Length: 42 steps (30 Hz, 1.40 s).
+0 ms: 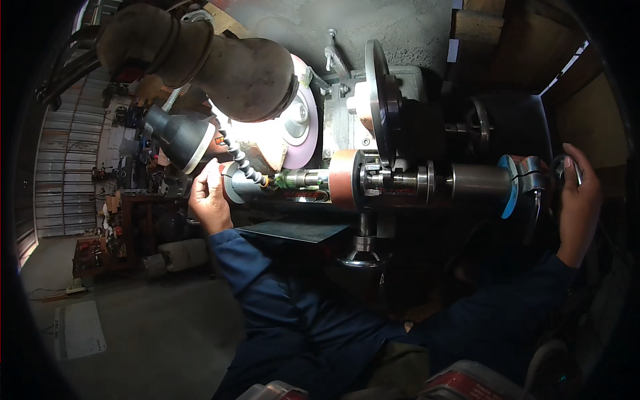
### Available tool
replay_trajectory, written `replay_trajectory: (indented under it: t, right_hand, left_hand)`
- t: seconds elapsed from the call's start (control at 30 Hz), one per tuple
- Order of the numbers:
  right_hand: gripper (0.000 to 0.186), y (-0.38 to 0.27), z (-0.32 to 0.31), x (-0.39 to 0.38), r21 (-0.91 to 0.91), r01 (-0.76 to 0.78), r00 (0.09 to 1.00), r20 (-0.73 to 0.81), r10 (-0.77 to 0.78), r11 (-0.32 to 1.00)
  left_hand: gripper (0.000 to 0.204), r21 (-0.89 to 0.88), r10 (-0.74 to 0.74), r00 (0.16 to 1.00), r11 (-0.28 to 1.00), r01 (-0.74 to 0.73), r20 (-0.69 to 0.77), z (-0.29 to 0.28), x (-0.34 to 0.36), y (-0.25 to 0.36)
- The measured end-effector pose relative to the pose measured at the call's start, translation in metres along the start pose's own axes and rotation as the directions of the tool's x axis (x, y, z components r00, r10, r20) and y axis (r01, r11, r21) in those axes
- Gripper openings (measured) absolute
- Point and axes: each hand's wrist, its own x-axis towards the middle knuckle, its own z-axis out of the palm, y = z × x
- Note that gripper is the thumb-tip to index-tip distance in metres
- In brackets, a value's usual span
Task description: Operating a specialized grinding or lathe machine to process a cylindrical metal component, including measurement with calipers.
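Observation:
A grinding machine spans the middle of the head view. At its left end my left hand is closed, thumb and fingers pinching the rim of a round grey-and-red end piece. My right hand curls round a shiny metal ring-shaped handle at the opposite end; part of its grip is hidden. Between the hands runs a bright metal shaft with a fluted cutter, a red-brown collar, a steel cylinder and a blue-rimmed clamp. Behind the cutter stands a pale pink grinding wheel.
A lamp and a ribbed coolant hose crowd the left side, below a large dusty motor housing. A big metal disc rises behind the shaft. In front are a flat metal plate and a small handwheel.

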Motion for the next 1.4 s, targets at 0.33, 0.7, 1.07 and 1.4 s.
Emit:
replay_trajectory:
  t: [0.33, 0.7, 1.07, 1.4]
  right_hand:
    - [0.026, 0.019, 0.015, -0.014, 0.036, -0.003, 0.98, -0.197, 0.01, 0.999]
    - [0.026, 0.011, 0.02, -0.015, 0.117, -0.048, 0.955, -0.284, 0.08, 0.992]
    - [0.029, 0.03, 0.016, -0.009, 0.03, -0.027, 0.986, -0.164, 0.031, 0.999]
    - [0.026, 0.014, 0.031, -0.023, 0.245, 0.009, 0.938, -0.339, 0.077, 0.969]
  left_hand:
    - [0.023, -0.008, -0.023, 0.997, 1.0, 0.022, -0.067, 0.009, -0.003, -0.001]
    - [0.022, -0.032, 0.005, 0.998, 0.999, -0.007, -0.062, -0.001, 0.0, -0.002]
    - [0.022, 0.008, 0.002, 0.998, 1.0, -0.002, -0.066, 0.0, 0.0, -0.004]
    - [0.02, -0.02, 0.024, 0.997, 0.999, -0.025, -0.072, 0.002, 0.002, -0.003]
